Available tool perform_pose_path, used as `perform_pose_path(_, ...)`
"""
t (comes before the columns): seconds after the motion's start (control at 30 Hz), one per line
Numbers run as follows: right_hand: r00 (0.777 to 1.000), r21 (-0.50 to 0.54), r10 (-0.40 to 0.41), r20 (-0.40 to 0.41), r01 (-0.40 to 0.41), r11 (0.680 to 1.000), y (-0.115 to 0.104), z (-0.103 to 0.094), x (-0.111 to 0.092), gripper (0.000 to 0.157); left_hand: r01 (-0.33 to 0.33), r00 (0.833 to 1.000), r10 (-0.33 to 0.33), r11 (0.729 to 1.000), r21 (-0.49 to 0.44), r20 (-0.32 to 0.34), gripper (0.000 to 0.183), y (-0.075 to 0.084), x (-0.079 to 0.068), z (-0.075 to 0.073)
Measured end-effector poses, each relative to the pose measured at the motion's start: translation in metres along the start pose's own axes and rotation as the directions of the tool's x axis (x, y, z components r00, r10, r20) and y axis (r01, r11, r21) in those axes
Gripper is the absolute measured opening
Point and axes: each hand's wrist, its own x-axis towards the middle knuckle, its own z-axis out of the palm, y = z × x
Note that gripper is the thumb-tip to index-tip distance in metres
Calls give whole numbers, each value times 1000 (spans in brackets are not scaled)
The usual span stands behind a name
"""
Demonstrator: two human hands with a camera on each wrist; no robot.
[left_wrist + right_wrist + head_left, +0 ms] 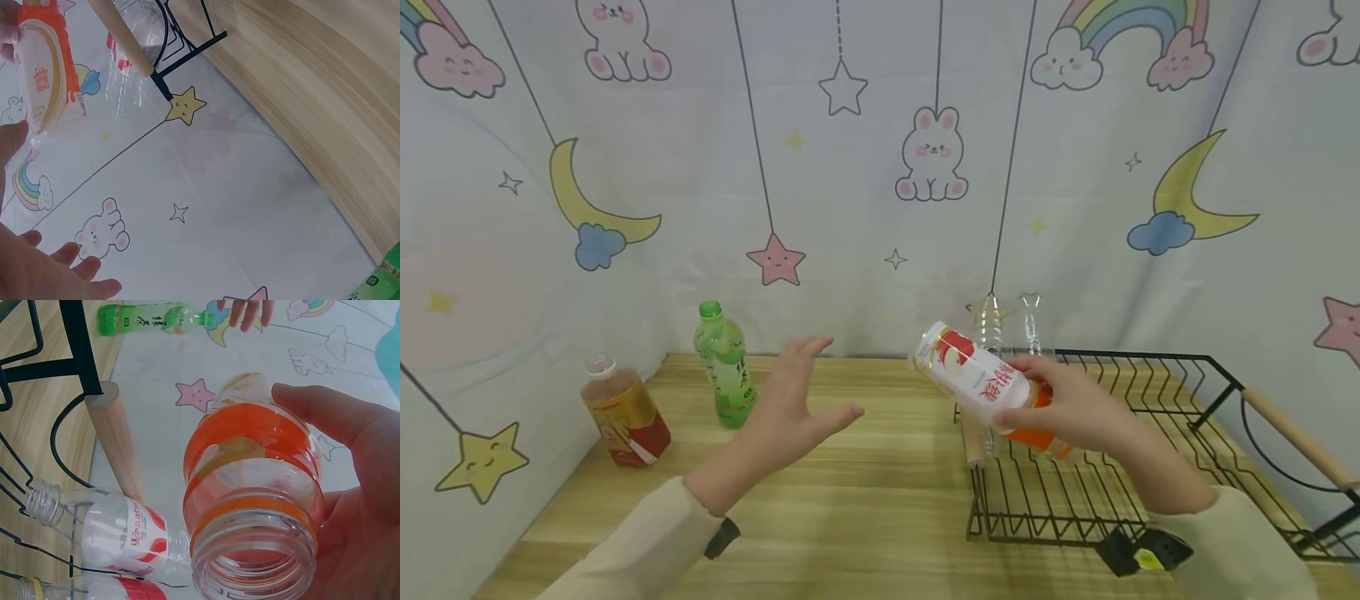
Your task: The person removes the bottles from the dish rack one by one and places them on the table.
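My right hand [1067, 412] grips a clear plastic bottle [973, 371] with a white, red and orange label. It is tilted above the left part of a black wire rack [1045, 533], base toward the upper left. In the right wrist view the bottle's uncapped mouth [253, 565] faces the camera, and its inside looks hollow. To the left, my left hand [778, 417] hovers above the table with fingers extended and thumb spread apart, holding nothing. Left of that hand stands a green bottle [726, 367] with a green cap.
An uncapped bottle with a red and gold label [625, 412] stands at the table's left side. Two clear bottles with red-and-white labels [140, 534] lean in the rack, which has wooden handles [1296, 433]. A patterned curtain [865, 183] hangs behind the wooden table [865, 500].
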Motion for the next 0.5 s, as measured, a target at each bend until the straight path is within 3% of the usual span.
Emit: perform_pose_path(0.5, 999, -35, 1, 39, 0, 999, -13, 12, 0, 77, -79, 997, 77, 991, 108, 23, 85, 14, -4, 6)
